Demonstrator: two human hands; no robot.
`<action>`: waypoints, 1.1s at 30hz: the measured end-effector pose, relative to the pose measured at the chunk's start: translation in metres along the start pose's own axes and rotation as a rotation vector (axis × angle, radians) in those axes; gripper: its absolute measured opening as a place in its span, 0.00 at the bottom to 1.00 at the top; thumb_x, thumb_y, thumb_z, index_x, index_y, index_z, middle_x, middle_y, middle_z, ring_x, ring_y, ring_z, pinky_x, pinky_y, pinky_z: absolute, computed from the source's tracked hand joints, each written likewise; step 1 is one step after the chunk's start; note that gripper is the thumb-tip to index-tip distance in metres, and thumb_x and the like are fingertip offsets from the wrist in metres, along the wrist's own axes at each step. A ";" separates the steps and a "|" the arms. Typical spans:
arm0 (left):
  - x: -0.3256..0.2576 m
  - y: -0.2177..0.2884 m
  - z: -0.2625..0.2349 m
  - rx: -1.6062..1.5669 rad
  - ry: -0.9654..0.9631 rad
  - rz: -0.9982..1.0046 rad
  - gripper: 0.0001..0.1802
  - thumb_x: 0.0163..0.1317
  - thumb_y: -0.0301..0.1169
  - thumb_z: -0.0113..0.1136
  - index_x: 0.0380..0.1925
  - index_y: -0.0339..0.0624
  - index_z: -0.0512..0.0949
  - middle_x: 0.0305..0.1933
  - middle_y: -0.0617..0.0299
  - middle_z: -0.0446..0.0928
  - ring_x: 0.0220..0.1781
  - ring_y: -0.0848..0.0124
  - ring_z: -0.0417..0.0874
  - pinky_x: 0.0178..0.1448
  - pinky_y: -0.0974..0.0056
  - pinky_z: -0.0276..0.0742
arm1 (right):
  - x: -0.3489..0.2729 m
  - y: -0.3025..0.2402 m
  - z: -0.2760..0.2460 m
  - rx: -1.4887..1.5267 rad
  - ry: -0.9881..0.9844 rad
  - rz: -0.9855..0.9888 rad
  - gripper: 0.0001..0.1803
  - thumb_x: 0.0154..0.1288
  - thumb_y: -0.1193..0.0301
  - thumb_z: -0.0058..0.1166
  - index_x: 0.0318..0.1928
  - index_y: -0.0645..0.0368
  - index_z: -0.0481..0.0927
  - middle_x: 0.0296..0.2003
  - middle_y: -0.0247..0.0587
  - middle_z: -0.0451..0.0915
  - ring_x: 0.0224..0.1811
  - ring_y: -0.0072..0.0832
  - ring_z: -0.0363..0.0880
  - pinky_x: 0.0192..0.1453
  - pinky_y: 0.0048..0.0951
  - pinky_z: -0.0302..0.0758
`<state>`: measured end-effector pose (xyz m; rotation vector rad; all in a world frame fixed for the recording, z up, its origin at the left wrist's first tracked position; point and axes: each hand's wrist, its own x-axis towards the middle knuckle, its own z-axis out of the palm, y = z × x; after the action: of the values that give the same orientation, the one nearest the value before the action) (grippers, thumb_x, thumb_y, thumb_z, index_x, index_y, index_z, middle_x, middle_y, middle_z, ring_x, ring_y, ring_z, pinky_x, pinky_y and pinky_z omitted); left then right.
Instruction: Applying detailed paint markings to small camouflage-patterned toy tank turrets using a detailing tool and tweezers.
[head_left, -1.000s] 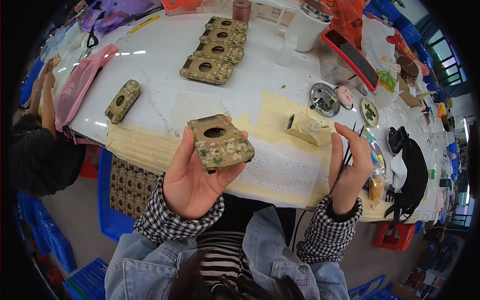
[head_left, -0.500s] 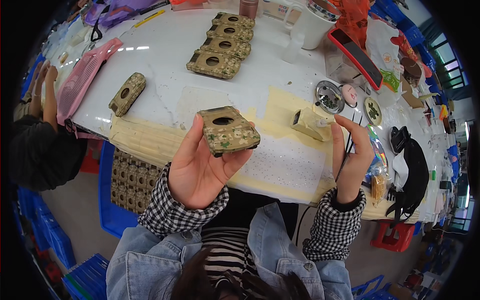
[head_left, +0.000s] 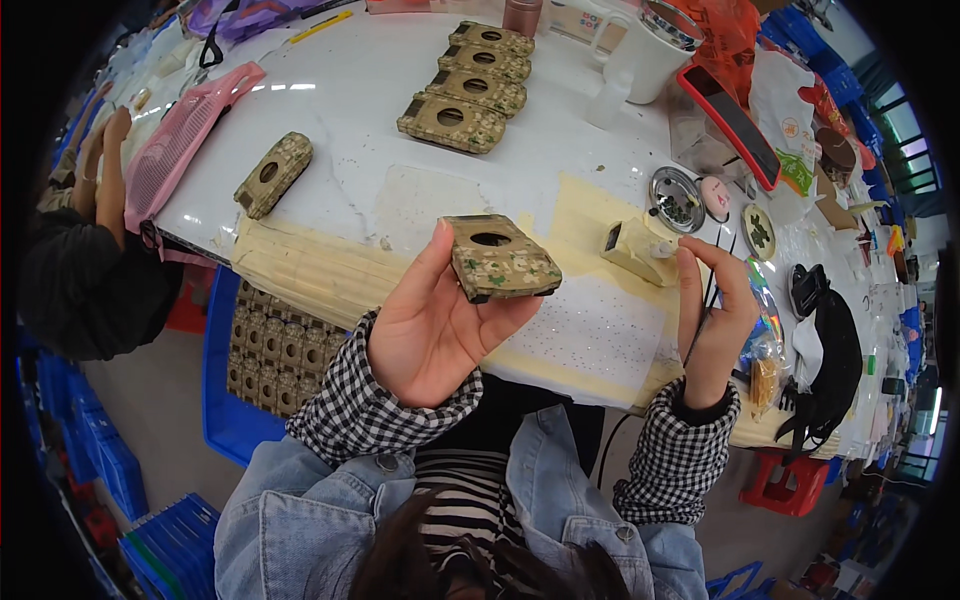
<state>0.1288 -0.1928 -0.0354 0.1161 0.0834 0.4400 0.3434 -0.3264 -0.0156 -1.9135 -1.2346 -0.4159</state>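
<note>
My left hand [head_left: 425, 350] grips a camouflage toy tank hull [head_left: 505, 272] by its sides, thumb on the left edge and fingers beneath. An oval hole opens in its top. My right hand [head_left: 725, 315] holds dark tweezers [head_left: 713, 290] against the palm. Its thumb and index fingertips come close together beside the white tip of a block wrapped in yellowish tape [head_left: 632, 252]; whether anything small is between them cannot be seen. A white sheet with rows of small dots [head_left: 600, 330] lies below the block.
Several more hulls [head_left: 450, 122] stand in a row farther back, and a single hull [head_left: 273, 175] lies left. A blue crate [head_left: 217, 400] of hulls is below the table edge. Right are a metal dish [head_left: 678, 200], a red-cased phone [head_left: 730, 125] and a white mug [head_left: 645, 50]. Another person's arm [head_left: 112, 180] is far left.
The whole view has shifted slightly, moving the table rightward in the picture. My left hand has carried the hull a little right. My right thumb and index fingertips are closer together.
</note>
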 end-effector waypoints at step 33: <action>-0.013 -0.017 0.016 0.309 0.015 -0.168 0.27 0.72 0.46 0.30 0.64 0.42 0.55 0.63 0.53 0.63 0.64 0.62 0.67 0.67 0.55 0.65 | -0.022 -0.092 0.006 0.874 -0.071 0.113 0.07 0.68 0.73 0.46 0.38 0.66 0.70 0.37 0.52 0.78 0.39 0.28 0.76 0.48 0.27 0.71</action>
<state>0.1263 -0.2149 -0.0213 0.4064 0.1748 0.2578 0.2520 -0.3168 0.0084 -1.2293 -1.0871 0.2384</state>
